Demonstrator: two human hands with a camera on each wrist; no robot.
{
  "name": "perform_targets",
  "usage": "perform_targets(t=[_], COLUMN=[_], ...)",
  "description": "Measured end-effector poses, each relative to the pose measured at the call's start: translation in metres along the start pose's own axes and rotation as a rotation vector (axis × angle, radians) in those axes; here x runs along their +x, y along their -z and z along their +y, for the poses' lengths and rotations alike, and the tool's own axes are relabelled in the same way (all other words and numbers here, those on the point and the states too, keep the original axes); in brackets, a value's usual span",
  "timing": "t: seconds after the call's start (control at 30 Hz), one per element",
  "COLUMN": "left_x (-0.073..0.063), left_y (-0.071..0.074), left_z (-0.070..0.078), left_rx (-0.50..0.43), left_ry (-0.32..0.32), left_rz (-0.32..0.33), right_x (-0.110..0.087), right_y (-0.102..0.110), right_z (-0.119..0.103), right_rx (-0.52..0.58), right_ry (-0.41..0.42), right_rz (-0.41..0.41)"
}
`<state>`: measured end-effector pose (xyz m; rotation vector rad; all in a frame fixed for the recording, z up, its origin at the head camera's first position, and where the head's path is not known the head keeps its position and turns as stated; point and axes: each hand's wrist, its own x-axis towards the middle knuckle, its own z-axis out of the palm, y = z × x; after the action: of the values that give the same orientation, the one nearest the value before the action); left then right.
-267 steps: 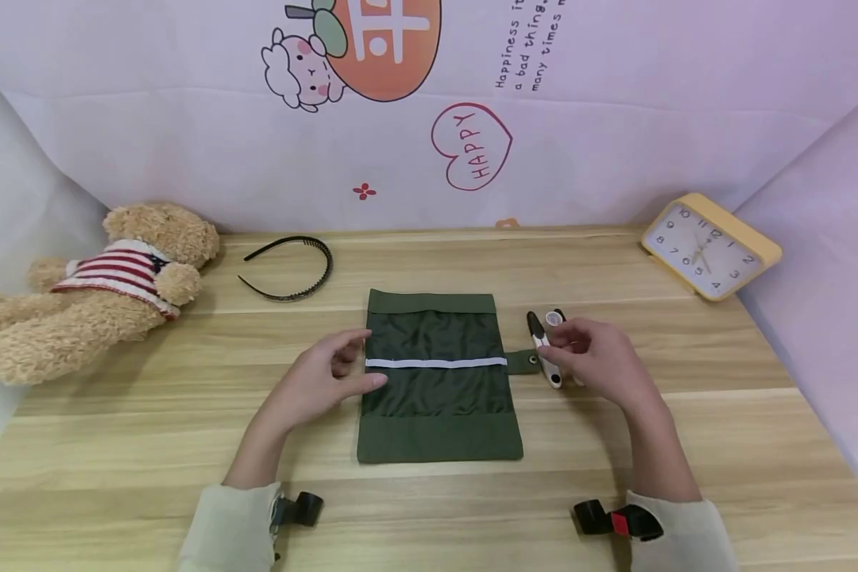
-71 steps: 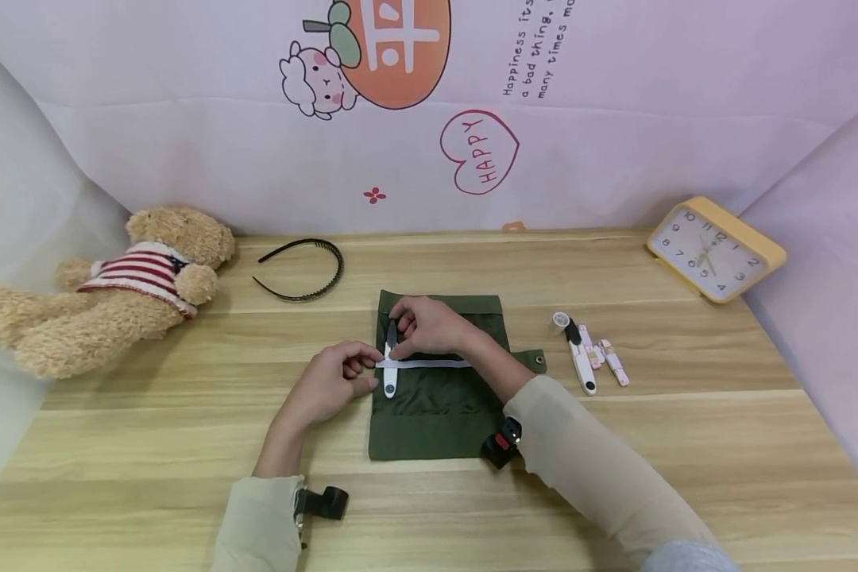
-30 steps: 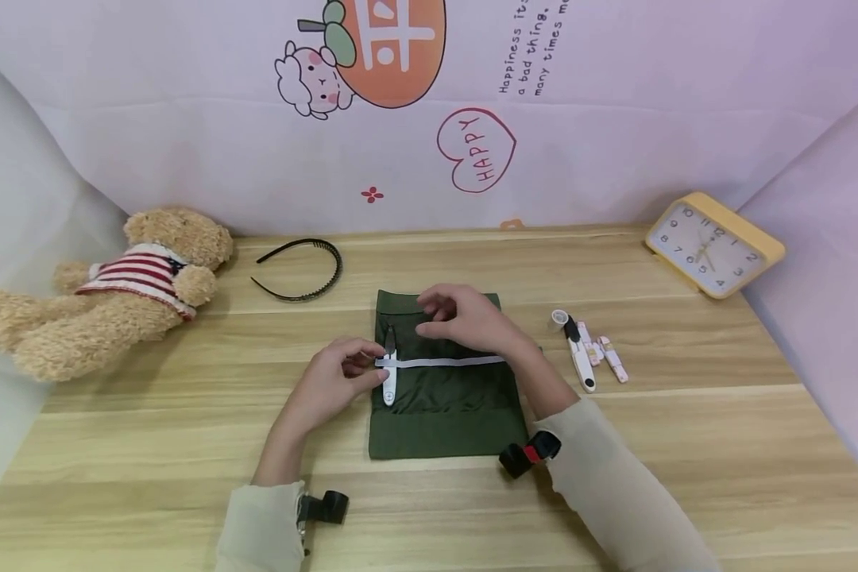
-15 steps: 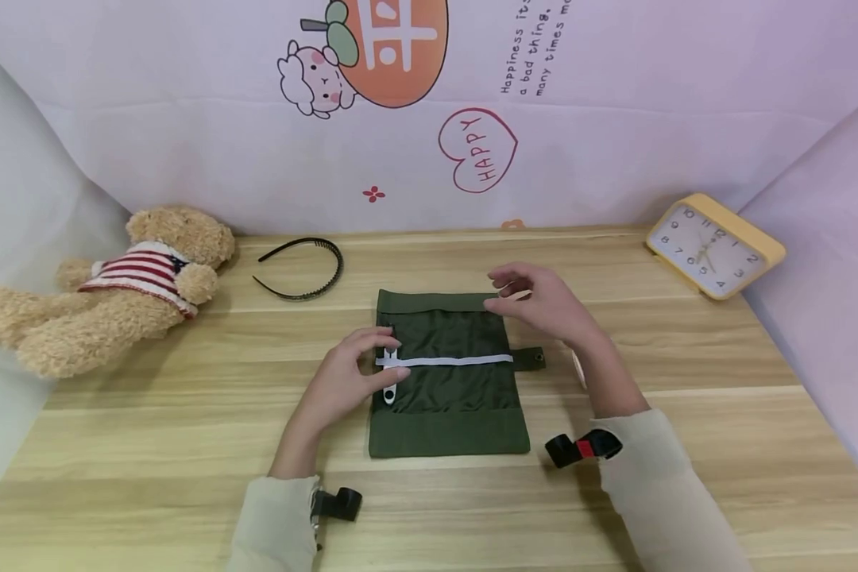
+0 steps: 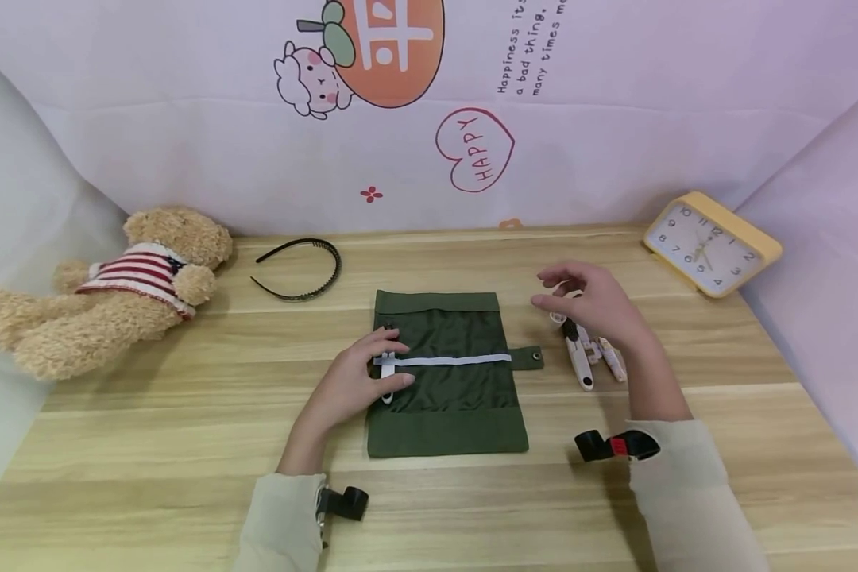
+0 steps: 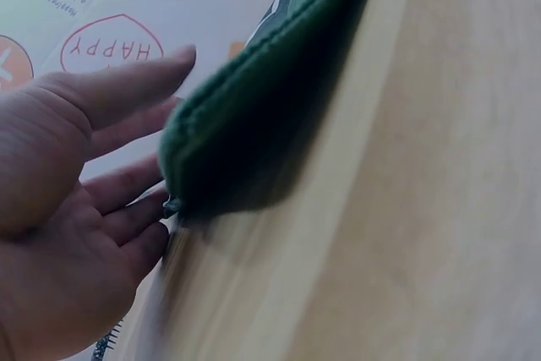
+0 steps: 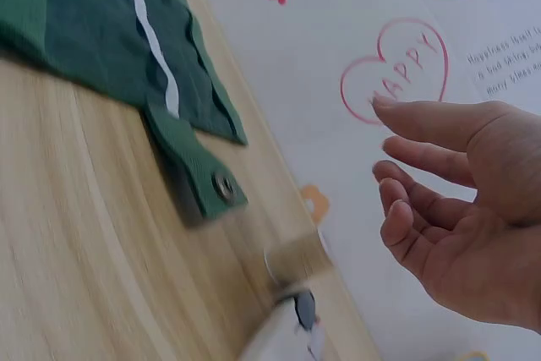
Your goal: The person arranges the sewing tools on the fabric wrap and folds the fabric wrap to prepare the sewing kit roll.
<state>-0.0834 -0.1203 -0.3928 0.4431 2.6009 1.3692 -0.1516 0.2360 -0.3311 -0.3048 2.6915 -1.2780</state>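
Observation:
A dark green cloth pouch [image 5: 457,433] lies flat and unrolled, crossed by a white elastic band [image 5: 465,361]. Under the band's left end sits a slim white tool [image 5: 388,392] with a black tip, resembling thread snips. My left hand [image 5: 350,388] is spread at the pouch's left edge, partly covering that tool; contact is unclear. In the left wrist view its fingers [image 6: 127,183] are extended beside the cloth edge. My right hand [image 5: 600,306] hovers, holding nothing, over a similar white tool [image 5: 581,364], a small clear-white round spool [image 5: 557,318] and small pink-and-white pieces [image 5: 611,359].
A strap [image 5: 526,359] with a metal snap sticks out from the pouch's right side. Behind lie a black headband [image 5: 338,266] and a teddy bear [image 5: 143,278] in a striped shirt. A yellow clock [image 5: 711,245] stands at the back right, before a printed cloth backdrop.
My right hand carried a white tool onto the pouch, let go, and moved back right above the other items. The tool now sits under the band. My left hand's fingers have spread and shifted slightly right.

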Motion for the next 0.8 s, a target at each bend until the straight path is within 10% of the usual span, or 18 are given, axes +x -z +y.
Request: perform_targets(t=[0.8], left_x=[0.002], left_y=[-0.004], left_z=[0.001], left_rx=[0.111], left_ry=[-0.028], left_rz=[-0.008], right_x=[-0.008], right_y=[0.007], right_z=[0.031], right_rx=[-0.033], right_ry=[-0.123], right_rz=[-0.127])
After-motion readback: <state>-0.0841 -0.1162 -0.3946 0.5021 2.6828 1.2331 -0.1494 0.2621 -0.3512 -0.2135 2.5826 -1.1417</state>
